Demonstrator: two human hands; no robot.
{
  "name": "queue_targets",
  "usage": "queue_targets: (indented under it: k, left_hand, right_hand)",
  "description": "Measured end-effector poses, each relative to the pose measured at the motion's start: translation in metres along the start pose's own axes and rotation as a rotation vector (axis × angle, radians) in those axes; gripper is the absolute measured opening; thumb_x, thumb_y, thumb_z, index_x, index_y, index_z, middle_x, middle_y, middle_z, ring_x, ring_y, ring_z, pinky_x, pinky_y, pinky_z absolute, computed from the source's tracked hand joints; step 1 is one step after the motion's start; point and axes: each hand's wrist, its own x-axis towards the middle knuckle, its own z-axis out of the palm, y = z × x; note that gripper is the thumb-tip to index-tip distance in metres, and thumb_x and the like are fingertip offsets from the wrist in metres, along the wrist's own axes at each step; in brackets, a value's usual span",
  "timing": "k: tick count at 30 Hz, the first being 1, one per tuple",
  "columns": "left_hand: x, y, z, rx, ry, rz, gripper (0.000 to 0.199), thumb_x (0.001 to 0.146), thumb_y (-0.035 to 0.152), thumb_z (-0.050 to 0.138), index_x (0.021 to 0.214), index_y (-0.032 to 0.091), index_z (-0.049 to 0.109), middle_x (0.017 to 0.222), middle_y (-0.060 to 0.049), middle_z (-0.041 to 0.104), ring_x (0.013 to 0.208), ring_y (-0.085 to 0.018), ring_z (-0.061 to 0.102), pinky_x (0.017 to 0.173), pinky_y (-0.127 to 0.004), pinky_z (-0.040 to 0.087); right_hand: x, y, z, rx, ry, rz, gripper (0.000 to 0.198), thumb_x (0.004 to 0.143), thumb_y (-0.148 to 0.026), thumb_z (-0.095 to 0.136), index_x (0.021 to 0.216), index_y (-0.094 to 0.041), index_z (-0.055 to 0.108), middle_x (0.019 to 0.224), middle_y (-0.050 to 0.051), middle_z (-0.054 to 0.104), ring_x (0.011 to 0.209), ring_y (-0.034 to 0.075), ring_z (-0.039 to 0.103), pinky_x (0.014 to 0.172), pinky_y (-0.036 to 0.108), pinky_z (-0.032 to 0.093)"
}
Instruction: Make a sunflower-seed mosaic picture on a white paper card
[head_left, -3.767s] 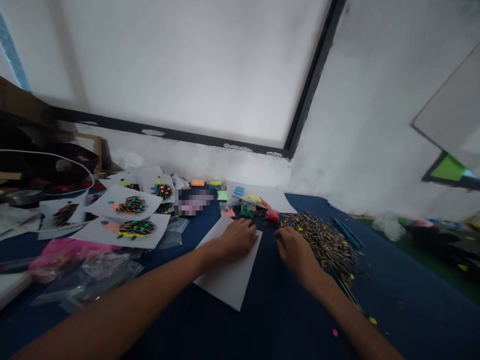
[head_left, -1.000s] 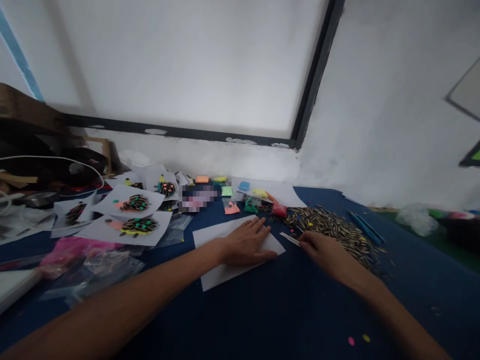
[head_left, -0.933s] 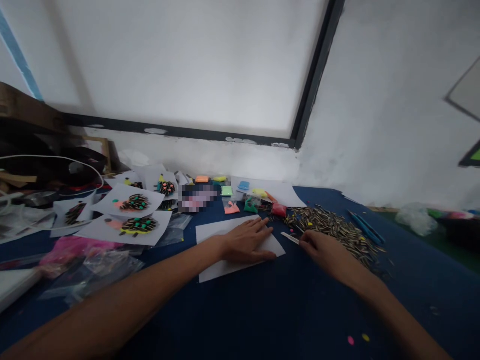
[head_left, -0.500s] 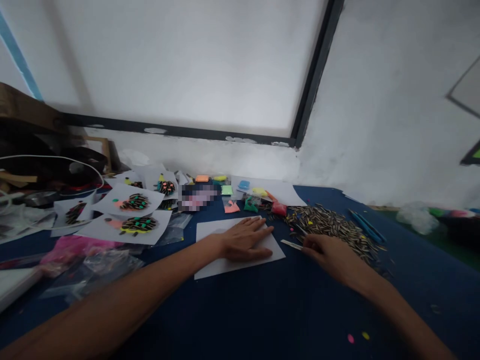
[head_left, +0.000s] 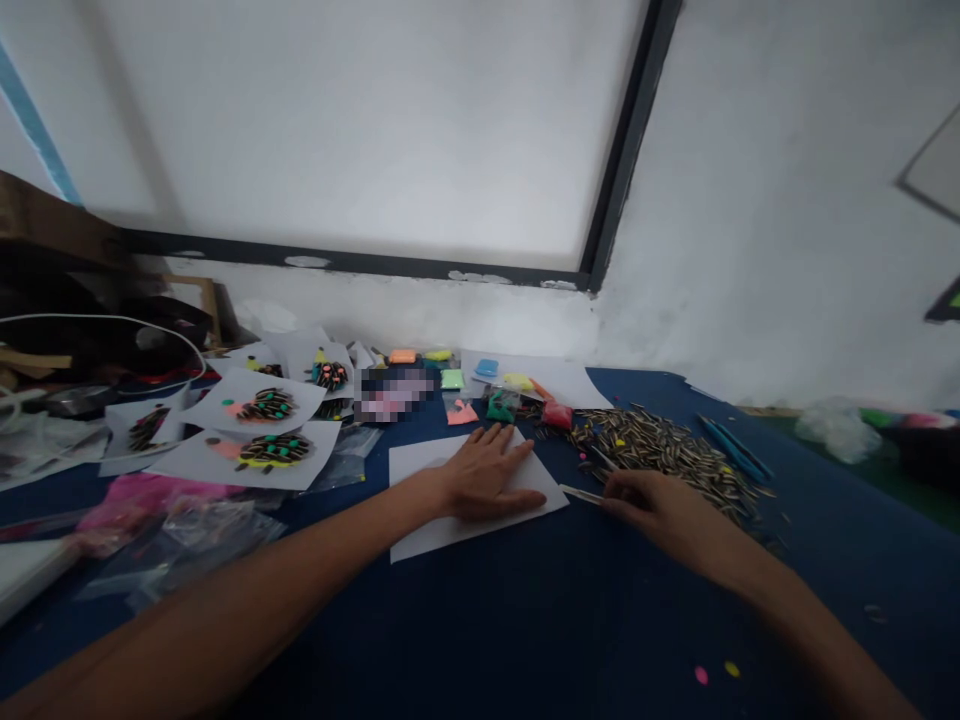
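Note:
My left hand (head_left: 491,480) lies flat on a white sheet of paper (head_left: 416,540), fingers spread and palm pressed down. Just right of the sheet, my right hand (head_left: 652,505) is closed around a slim pale stick-like tool (head_left: 581,493), whose tip points left at the paper's corner. A second thin greyish piece (head_left: 604,458) sticks out above the same fingers; whether both belong to one tool I cannot tell. Behind that hand spreads a heap of striped sunflower seeds (head_left: 667,450).
Paper sheets with seed-and-clay hedgehog figures (head_left: 274,450) lie at left, beside plastic bags (head_left: 210,530). Along the back are a red clay packet (head_left: 557,415), a green one (head_left: 502,404) and a blue one (head_left: 487,367). Blue tweezers-like tool (head_left: 735,450) lies right of the seeds.
My left fingers have shifted slightly up and left on the paper. My right hand keeps its hold, and the pale tool has turned a little.

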Motion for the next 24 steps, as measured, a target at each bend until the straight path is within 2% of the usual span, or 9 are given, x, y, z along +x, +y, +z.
queue_targets:
  k: [7,12,16,20,24]
  left_hand:
    - [0.0016,-0.0044,0.0035,0.013,0.012,0.101,0.073,0.087,0.072,0.023,0.147,0.03,0.025,0.156,-0.011,0.01,0.142,-0.036,0.009,0.11,-0.057,0.01]
    - [0.001,-0.0035,0.0008,0.027,-0.014,0.101,0.068,0.09,0.068,0.021,0.146,0.03,0.029,0.155,-0.01,0.014,0.142,-0.035,0.008,0.11,-0.058,0.008]
    - [0.0024,-0.0054,-0.0003,0.045,-0.009,0.092,0.065,0.092,0.064,0.023,0.146,0.028,0.028,0.155,-0.008,0.015,0.143,-0.033,0.009,0.111,-0.057,0.007]
    - [0.0057,-0.0066,-0.0007,0.078,0.037,0.156,0.059,0.094,0.058,0.027,0.144,0.028,0.033,0.154,-0.007,0.021,0.142,-0.031,0.014,0.112,-0.055,0.009]
    - [0.0073,-0.0044,0.0005,0.06,0.051,0.3,0.045,0.098,0.045,0.027,0.136,0.03,0.045,0.15,-0.003,0.032,0.138,-0.024,0.029,0.112,-0.044,0.021]
  right_hand:
    - [-0.001,0.0005,-0.0013,0.019,-0.039,0.003,0.025,0.084,-0.039,0.049,0.08,-0.021,0.067,0.071,0.004,0.067,0.064,0.018,0.06,0.056,0.026,0.037]
    - [-0.0011,0.0029,-0.0037,0.016,-0.083,-0.005,0.024,0.083,-0.038,0.05,0.081,-0.022,0.068,0.072,0.003,0.068,0.065,0.019,0.06,0.057,0.026,0.038]
    - [-0.0014,0.0009,-0.0024,0.009,-0.054,-0.01,0.024,0.084,-0.038,0.05,0.081,-0.022,0.068,0.071,0.003,0.067,0.065,0.018,0.06,0.058,0.027,0.038]
    - [-0.0023,-0.0038,0.0023,0.028,-0.003,-0.052,0.023,0.085,-0.036,0.048,0.087,-0.022,0.067,0.077,0.003,0.068,0.068,0.018,0.059,0.06,0.026,0.039]
    - [-0.0024,-0.006,0.0058,0.045,0.009,-0.089,0.025,0.087,-0.036,0.045,0.09,-0.022,0.065,0.082,0.004,0.068,0.071,0.018,0.059,0.063,0.027,0.041]
